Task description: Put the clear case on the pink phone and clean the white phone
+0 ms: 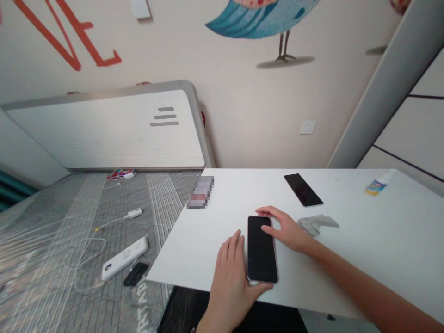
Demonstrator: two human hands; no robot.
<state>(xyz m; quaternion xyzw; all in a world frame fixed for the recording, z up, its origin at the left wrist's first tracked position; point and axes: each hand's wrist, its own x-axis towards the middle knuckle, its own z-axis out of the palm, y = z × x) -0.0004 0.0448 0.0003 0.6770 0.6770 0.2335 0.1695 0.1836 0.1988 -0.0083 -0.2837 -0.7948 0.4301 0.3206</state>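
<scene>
A smartphone (262,249) with a dark screen and a pale pinkish rim lies face up near the front edge of the white table (360,263). My left hand (231,273) rests flat along its left side, fingers stretched out, with the thumb by the bottom edge. At the upper right, my right hand (282,229) grips the phone: the thumb lies over the screen and the fingers reach past the top edge. Just right of that hand is a crumpled grey cloth (317,224). Behind it lies a second dark-screened phone (303,189).
A small bottle (378,183) lies at the table's back right. A blurred-out flat item (200,192) sits at the back left corner. On the bed (41,259) to the left are a white power bank (125,258), a small black object (136,274) and a white cable adapter (134,213).
</scene>
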